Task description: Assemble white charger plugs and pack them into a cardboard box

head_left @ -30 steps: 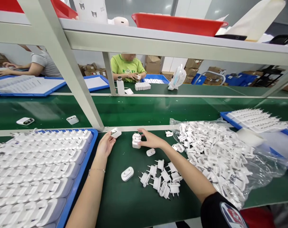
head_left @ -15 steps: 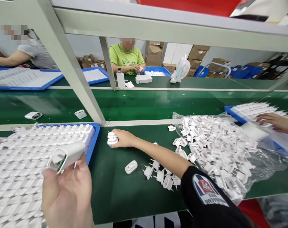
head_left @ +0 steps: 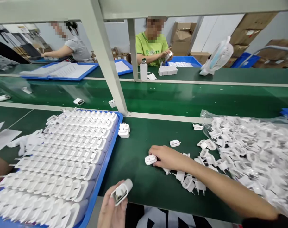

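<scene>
In my left hand [head_left: 114, 205], low in the view, is a white charger housing [head_left: 122, 192]; its open end faces me and shows parts inside. My right hand [head_left: 161, 155] has its fingers closed around a white oval plug cover [head_left: 150, 159] with two pins, at the green bench top. Just behind that hand lies another plug cover [head_left: 174, 143]. Loose plug covers [head_left: 188, 183] lie under and beside my right forearm. Two white charger pieces [head_left: 124, 130] sit together by the tray's right edge.
A blue tray [head_left: 107, 154] with rows of white chargers stands at left. A plastic bag [head_left: 207, 114] spills plug covers at right. Behind a metal post [head_left: 108, 63], housings [head_left: 78, 101] lie on the green belt [head_left: 158, 98]. Co-workers sit across, near a white fan [head_left: 217, 57].
My right hand has left the charger pieces beside the tray and closed on the plug cover. My left hand has brought the housing away from over the tray. The view has turned left.
</scene>
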Demonstrator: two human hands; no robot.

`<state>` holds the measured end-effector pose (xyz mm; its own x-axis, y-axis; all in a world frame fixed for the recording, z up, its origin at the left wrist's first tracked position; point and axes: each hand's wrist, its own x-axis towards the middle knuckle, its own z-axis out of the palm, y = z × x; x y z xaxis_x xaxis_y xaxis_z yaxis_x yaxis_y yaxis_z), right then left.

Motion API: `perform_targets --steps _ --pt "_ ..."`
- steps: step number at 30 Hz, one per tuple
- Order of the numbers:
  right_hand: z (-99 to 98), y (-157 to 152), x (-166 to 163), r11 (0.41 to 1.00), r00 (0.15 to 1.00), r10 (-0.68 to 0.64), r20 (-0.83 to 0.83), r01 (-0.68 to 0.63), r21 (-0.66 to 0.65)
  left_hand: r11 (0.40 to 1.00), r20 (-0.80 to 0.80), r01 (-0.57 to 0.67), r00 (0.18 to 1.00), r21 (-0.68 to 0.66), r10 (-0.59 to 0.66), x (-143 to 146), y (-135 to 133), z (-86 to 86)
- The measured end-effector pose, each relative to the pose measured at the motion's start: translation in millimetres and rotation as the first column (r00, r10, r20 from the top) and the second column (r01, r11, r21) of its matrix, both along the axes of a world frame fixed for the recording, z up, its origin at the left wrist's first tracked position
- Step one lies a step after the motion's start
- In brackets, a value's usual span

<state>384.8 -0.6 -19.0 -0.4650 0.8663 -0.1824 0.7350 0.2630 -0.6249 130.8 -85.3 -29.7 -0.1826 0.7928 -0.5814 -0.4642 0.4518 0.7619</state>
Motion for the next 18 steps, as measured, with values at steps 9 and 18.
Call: perform_targets --steps 9,18 --pt "-20.9 70.0 -94.0 0.952 0.966 -0.19 0.177 0.136 0.275 0.979 -0.072 0.029 0.997 0.204 -0.014 27.3 12.9 19.2" --pt "18.7 29.5 60.7 0.936 0.946 -0.298 0.129 0.262 0.237 0.909 0.056 0.321 0.936 0.265 -0.347 63.1 69.9 -10.0"
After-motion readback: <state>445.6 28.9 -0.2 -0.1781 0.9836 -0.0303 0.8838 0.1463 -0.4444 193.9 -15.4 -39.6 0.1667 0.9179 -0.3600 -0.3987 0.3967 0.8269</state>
